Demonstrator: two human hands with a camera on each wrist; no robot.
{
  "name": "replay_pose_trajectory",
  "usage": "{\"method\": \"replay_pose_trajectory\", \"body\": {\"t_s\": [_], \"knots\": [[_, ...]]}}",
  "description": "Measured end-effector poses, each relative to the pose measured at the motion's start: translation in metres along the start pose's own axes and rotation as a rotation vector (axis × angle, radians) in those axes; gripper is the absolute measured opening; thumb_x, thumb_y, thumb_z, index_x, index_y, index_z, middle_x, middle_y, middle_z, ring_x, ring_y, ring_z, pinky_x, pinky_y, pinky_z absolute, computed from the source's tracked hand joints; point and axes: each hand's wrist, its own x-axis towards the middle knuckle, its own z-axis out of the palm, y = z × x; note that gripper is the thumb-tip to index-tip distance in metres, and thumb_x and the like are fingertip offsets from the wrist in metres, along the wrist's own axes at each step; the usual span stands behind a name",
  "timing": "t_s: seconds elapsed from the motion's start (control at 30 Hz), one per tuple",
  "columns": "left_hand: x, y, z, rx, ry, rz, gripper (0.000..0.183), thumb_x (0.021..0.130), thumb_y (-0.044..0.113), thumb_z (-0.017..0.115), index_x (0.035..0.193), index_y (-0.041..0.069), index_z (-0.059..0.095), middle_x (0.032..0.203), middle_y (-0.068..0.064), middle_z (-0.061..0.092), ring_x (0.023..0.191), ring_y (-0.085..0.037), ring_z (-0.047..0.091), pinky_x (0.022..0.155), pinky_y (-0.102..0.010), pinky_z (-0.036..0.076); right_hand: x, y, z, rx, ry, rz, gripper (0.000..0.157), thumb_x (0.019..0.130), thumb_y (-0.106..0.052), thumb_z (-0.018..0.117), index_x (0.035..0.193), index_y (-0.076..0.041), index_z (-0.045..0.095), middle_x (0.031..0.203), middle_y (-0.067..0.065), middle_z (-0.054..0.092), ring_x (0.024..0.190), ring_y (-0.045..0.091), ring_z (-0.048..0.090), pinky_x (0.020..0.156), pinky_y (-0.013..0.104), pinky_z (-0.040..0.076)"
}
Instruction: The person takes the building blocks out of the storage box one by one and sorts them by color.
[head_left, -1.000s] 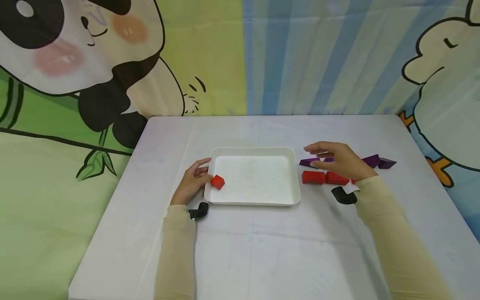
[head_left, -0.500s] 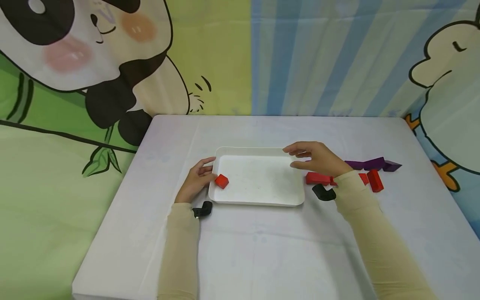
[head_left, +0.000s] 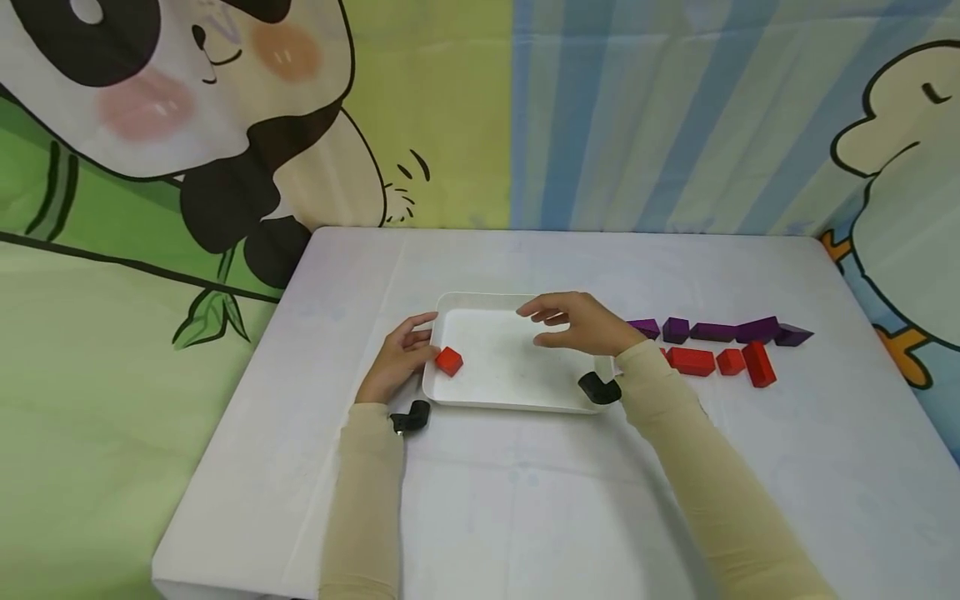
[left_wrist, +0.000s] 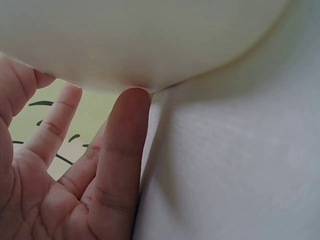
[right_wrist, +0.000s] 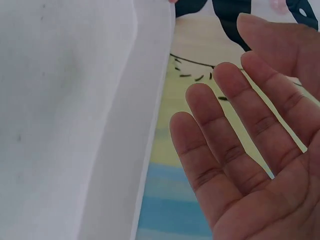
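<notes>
A shallow white tray (head_left: 495,379) lies mid-table with one red cube (head_left: 449,362) inside, near its left wall. At that left side my left hand (head_left: 397,360) has its fingers spread along the edge. In the left wrist view, a fingertip of the left hand (left_wrist: 120,150) meets the outside of the tray (left_wrist: 150,45). Over the tray's right half hovers my right hand (head_left: 581,323), holding nothing. The right wrist view has the right hand (right_wrist: 250,145) with fingers extended and apart, beside the wall of the tray (right_wrist: 120,120).
Right of the tray runs a row of several purple blocks (head_left: 715,332). In front of it lie red blocks, among them a long one (head_left: 692,362), a small one (head_left: 731,362) and a slanted one (head_left: 759,364). A printed cloth (head_left: 570,125) hangs behind the white table (head_left: 465,508).
My right hand has moved left from above the blocks to over the tray, uncovering more red and purple blocks. The left hand keeps its place at the tray. The view has shifted slightly.
</notes>
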Motion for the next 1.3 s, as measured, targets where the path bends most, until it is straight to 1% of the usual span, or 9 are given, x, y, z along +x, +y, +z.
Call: {"method": "replay_pose_trajectory", "body": {"t_s": [0.13,0.4,0.6,0.73,0.9,1.13,1.3], "knots": [[0.0,0.001,0.0,-0.01,0.002,0.01,0.066,0.096,0.003,0.069,0.16,0.014,0.053,0.148,-0.025,0.06,0.13,-0.035,0.062,0.09,-0.028,0.057,0.015,-0.003,0.013,0.013,-0.034,0.01,0.046,0.096,0.004,0.077,0.141,0.006,0.066,0.145,0.022,0.065,0.132,0.045,0.063,0.112,0.052,0.051],[0.002,0.001,0.001,-0.021,0.0,-0.001,0.068,0.095,0.003,0.069,0.16,0.014,0.053,0.149,-0.025,0.059,0.131,-0.035,0.062,0.092,-0.03,0.058,0.039,-0.007,0.037,0.046,-0.106,0.017,0.046,0.095,0.005,0.077,0.14,0.006,0.066,0.144,0.022,0.065,0.131,0.044,0.064,0.111,0.048,0.053],[0.005,0.002,0.003,-0.019,-0.008,0.012,0.067,0.095,0.004,0.07,0.159,0.014,0.054,0.148,-0.025,0.061,0.131,-0.036,0.063,0.095,-0.033,0.058,0.055,-0.004,0.051,0.07,-0.155,0.021,0.049,0.096,0.005,0.076,0.143,0.005,0.064,0.147,0.023,0.064,0.132,0.041,0.065,0.112,0.045,0.052],[0.006,0.002,0.003,-0.021,-0.013,0.019,0.066,0.094,0.003,0.069,0.158,0.013,0.055,0.147,-0.025,0.061,0.131,-0.036,0.063,0.094,-0.033,0.058,0.064,-0.002,0.06,0.076,-0.173,0.034,0.049,0.096,0.005,0.076,0.144,0.004,0.064,0.147,0.021,0.064,0.132,0.039,0.065,0.112,0.043,0.052],[0.004,0.003,0.001,-0.019,-0.007,0.026,0.065,0.094,0.002,0.067,0.157,0.013,0.055,0.146,-0.025,0.062,0.13,-0.035,0.063,0.091,-0.029,0.058,0.077,-0.004,0.069,0.058,-0.198,0.041,0.048,0.096,0.005,0.075,0.143,0.004,0.065,0.148,0.019,0.065,0.132,0.037,0.066,0.111,0.039,0.052],[0.001,0.002,-0.002,-0.009,-0.004,0.036,0.066,0.094,0.001,0.066,0.158,0.011,0.054,0.146,-0.027,0.061,0.129,-0.036,0.063,0.091,-0.028,0.057,0.094,-0.011,0.078,-0.006,-0.268,0.103,0.048,0.097,0.006,0.072,0.144,0.001,0.066,0.148,0.016,0.065,0.131,0.034,0.066,0.109,0.037,0.054],[0.0,0.0,-0.002,-0.006,-0.014,0.041,0.066,0.094,0.002,0.066,0.159,0.01,0.053,0.147,-0.028,0.06,0.132,-0.037,0.062,0.092,-0.03,0.057,0.099,-0.012,0.082,-0.024,-0.28,0.143,0.045,0.096,0.007,0.072,0.14,0.0,0.07,0.144,0.011,0.069,0.131,0.032,0.067,0.107,0.036,0.054]]}}
